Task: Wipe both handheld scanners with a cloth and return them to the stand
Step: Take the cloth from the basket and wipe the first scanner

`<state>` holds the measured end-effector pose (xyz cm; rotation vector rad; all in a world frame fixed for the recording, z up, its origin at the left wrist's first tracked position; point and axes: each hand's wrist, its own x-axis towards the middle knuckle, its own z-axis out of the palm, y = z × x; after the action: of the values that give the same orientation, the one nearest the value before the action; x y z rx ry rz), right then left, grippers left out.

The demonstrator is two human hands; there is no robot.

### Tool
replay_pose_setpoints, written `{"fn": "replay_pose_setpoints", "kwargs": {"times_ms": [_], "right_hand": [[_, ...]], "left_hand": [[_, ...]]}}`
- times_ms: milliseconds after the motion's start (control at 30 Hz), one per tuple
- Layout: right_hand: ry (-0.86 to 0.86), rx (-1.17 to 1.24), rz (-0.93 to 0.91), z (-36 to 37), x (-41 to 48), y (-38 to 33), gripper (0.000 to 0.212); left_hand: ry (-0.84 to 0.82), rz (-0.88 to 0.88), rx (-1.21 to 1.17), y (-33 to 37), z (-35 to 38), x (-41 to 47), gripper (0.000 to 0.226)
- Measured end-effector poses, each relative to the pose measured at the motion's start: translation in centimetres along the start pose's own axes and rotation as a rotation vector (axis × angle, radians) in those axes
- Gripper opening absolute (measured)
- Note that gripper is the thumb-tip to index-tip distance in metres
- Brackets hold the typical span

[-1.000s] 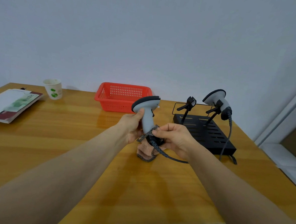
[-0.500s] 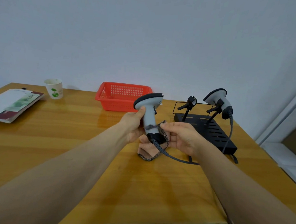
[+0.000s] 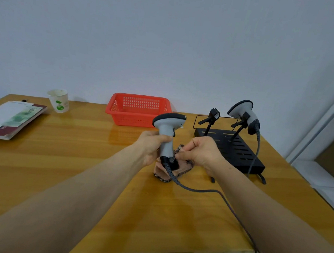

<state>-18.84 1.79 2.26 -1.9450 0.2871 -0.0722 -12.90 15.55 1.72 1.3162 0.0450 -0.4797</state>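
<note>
Grey with a black cap and base, the scanner [image 3: 167, 131] is standing upright above the table [image 3: 77, 166], near the middle and just in front of the basket [image 3: 137, 110], with its head up. The left hand [image 3: 151, 148] is gripping its handle, fingers curling round the grey shaft. The right hand [image 3: 202, 153] is pinching the cloth [image 3: 180, 167] between thumb and curled fingertips and holding it against the lower end of the handle, by the black base. The rest of the cloth, pinkish with a dark checked edge, is hanging below the scanner; whether it is touching the table I cannot tell. A dark cable [image 3: 197, 190] is running from the scanner's base across the table, passing under the right forearm and dropping over the near edge.

To the right, the black stand [image 3: 238, 153] is sitting on the table. The second scanner [image 3: 241, 111] is resting in its right cradle, head up, with its own cable hanging down over the stand's right side. The left cradle [image 3: 211, 118] is standing just beside it.

Further back, the red basket is sitting near the wall. Well to the left, a paper cup [image 3: 58, 100] with a green print is standing upright, and a booklet [image 3: 12, 118] is lying flat near the table's left edge.
</note>
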Motion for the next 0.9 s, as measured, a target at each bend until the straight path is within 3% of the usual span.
{"fn": "replay_pose_setpoints", "kwargs": {"times_ms": [100,233,400,533,667,800,900], "right_hand": [[0.032,-0.009,-0.013,-0.2,0.2,0.2,0.018],[-0.099,0.033,0.022,0.3,-0.4,0.0,0.016],[0.082,-0.011,-0.069,-0.7,-0.1,-0.8,0.019],[0.095,0.083,-0.095,-1.5,0.5,-1.9,0.012],[0.106,0.103,-0.042,-0.6,1.5,-1.9,0.006],[0.186,0.026,0.028,-0.1,1.8,-1.0,0.025],[0.090,0.151,0.104,0.3,1.4,-1.0,0.016]], "left_hand": [[0.003,0.013,-0.023,0.1,0.1,0.0,0.016],[0.017,0.022,0.019,0.3,0.5,-0.2,0.019],[0.029,0.022,-0.049,0.1,0.3,-0.2,0.018],[0.034,0.030,-0.085,0.1,0.4,-0.2,0.012],[0.000,0.024,-0.092,0.0,1.0,-0.7,0.008],[-0.019,0.030,-0.113,0.1,1.4,-1.1,0.019],[-0.024,0.033,-0.121,0.1,1.6,-1.2,0.017]]}}
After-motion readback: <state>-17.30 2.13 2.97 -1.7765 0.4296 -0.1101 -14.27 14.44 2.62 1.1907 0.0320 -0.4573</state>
